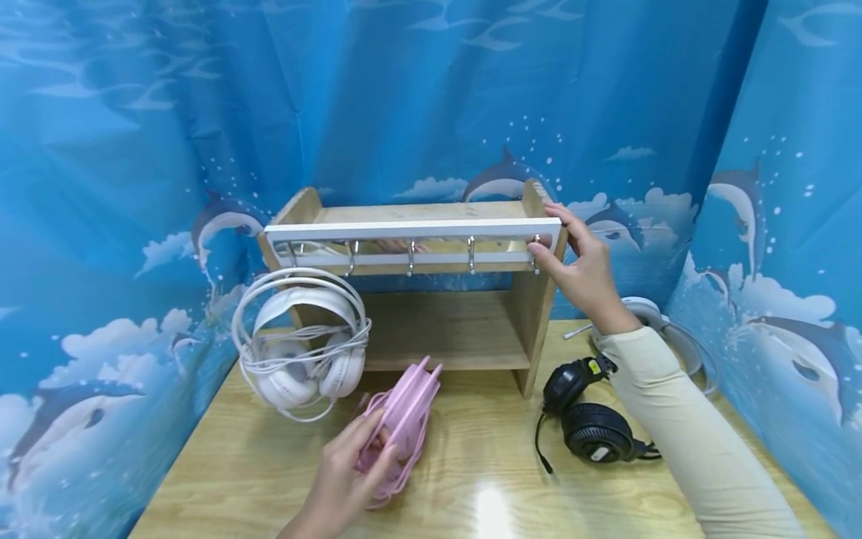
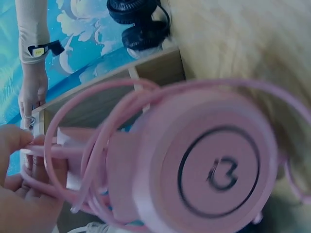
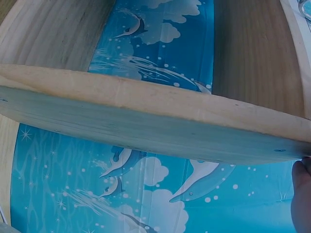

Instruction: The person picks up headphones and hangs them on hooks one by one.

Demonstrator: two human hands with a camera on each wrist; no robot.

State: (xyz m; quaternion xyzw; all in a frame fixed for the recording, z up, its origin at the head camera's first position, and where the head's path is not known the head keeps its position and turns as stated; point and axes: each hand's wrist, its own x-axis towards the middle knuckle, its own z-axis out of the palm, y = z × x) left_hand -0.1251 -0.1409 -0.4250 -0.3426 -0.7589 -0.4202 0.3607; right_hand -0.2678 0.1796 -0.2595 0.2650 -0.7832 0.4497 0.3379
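Note:
Pink headphones (image 1: 411, 415) with their cable wound round them are held in my left hand (image 1: 346, 464), over the table in front of the shelf. The left wrist view shows a round pink ear cup (image 2: 218, 165) up close, the fingers pinching the headband and cable. At the shelf's upper right corner, my right hand (image 1: 584, 273) grips the wooden shelf (image 1: 539, 322), thumb in front by the last hook and fingers along the side. Metal hooks (image 1: 411, 258) line its white-edged front rail (image 1: 438, 228). White headphones (image 1: 289, 374) hang at the rail's left end, cable wrapped round them.
A black headset (image 1: 595, 432) with a thin microphone lies on the table (image 1: 498, 449), right of the shelf. Behind my right forearm are white and grey headphones (image 1: 643, 308), partly hidden. Blue dolphin-print curtains (image 1: 431, 97) enclose the table at the back and sides.

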